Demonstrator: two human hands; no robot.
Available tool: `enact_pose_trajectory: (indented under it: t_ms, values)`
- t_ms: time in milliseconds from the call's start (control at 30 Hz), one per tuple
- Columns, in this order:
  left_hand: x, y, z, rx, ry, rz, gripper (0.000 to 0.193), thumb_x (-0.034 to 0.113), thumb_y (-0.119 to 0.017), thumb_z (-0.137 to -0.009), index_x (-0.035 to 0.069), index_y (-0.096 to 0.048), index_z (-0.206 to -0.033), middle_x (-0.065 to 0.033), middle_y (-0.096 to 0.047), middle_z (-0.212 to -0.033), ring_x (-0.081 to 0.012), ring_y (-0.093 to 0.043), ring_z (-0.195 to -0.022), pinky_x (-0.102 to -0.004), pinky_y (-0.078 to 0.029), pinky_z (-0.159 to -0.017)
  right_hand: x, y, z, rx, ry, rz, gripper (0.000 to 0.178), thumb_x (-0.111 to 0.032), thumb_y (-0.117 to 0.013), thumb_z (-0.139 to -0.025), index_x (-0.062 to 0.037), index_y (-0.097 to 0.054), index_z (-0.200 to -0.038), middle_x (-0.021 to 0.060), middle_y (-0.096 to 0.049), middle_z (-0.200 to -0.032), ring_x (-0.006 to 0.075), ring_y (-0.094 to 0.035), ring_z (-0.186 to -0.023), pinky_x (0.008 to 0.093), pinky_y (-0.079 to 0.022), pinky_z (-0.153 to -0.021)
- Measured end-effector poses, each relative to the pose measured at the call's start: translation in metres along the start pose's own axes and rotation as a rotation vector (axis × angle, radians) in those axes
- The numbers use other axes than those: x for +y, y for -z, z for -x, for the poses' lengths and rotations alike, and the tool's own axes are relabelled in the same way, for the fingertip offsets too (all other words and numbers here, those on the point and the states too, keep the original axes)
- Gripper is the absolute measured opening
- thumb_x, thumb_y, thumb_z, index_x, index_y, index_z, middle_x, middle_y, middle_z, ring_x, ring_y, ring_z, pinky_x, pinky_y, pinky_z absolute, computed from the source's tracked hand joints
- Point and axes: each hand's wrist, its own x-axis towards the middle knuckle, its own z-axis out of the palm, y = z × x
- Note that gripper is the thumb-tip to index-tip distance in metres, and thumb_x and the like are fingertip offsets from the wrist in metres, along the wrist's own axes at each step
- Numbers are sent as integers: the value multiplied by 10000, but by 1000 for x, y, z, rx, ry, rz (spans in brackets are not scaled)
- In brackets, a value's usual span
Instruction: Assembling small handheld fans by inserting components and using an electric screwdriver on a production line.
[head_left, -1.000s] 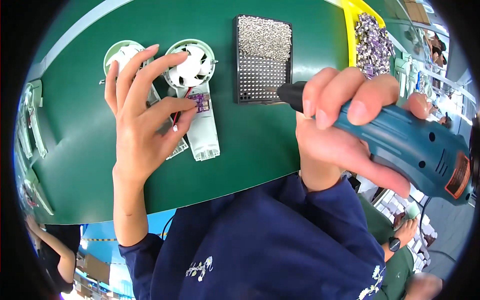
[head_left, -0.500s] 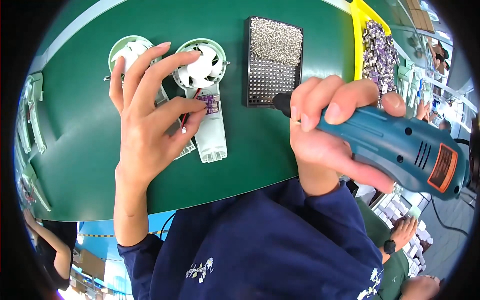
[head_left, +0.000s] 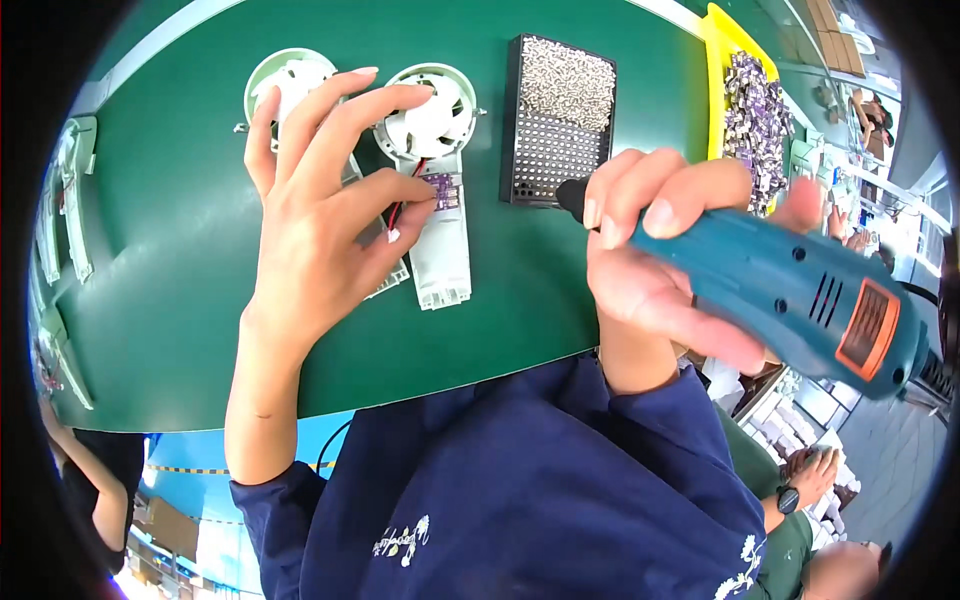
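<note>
My left hand [head_left: 325, 205] reaches over two pale green handheld fan halves, thumb and index finger closed on the edge of a small purple circuit board [head_left: 447, 192]. That board sits in the handle of the right fan half [head_left: 443, 260], just below its white blades. Red and black wires with a white connector [head_left: 393, 236] hang by my thumb. The left fan half [head_left: 285, 85] is partly hidden behind my fingers. My right hand [head_left: 650, 220] is wrapped round a teal electric screwdriver [head_left: 770, 275], its black nose pointing left near the screw tray, off the fans.
A black screw tray [head_left: 512, 130] holds many small silver screws, some standing in rows of holes. Beyond it, a yellow bin [head_left: 714, 90] is full of purple boards. More green housing pieces [head_left: 78, 200] lie at the far left. A co-worker's hand [head_left: 815, 475] shows at lower right.
The fans, tray and left hand appear slightly higher and further right in view. The screwdriver's rear end has tilted a little lower. Both hands keep their hold.
</note>
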Motion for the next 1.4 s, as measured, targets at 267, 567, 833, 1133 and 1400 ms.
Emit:
enact_pose_trajectory:
  t_ms: [267,567,833,1133,1400]
  values:
    - [-1,-1,1,17,-3,18,141,89,-849,-685,137,-749,-772,-34,-654,-1377,-290,-504,-1400,-547,-176,-1236,10,10,-2,-112,56,104,927,-853,-469,-882,-90,-372,-1400,62,-526,-957,187,-562,-595,363,-513,-493]
    - [-1,-2,1,20,-7,31,130,90,-845,-698,139,-751,-773,-24,-653,-1376,-288,-502,-1400,-541,-182,-1237,-3,4,-6,-31,-86,152,861,-899,-509,-825,-61,-436,-1006,14,-521,-932,154,-531,-585,323,-479,-502]
    - [-1,-3,0,38,-12,14,136,94,-841,-698,140,-741,-779,-13,-654,-1375,-283,-512,-1391,-544,-186,-1237,-14,-46,-19,-4,70,-91,835,-733,-527,-953,-270,-217,-1575,105,-530,-1139,222,-535,-694,373,-461,-568]
    - [1,1,-3,33,-4,31,133,100,-830,-703,144,-734,-784,0,-653,-1381,-274,-509,-1400,-552,-174,-1237,-27,-52,-19,-166,-69,-34,888,-713,-571,-941,-346,-157,-1636,140,-536,-1192,281,-566,-744,405,-471,-590]
    - [1,2,-1,40,6,31,127,105,-830,-699,149,-729,-761,6,-662,-1363,-268,-517,-1388,-556,-170,-1235,-25,-56,-15,-78,-76,-115,881,-736,-533,-946,-347,-157,-1642,128,-547,-1162,250,-566,-713,379,-480,-569]
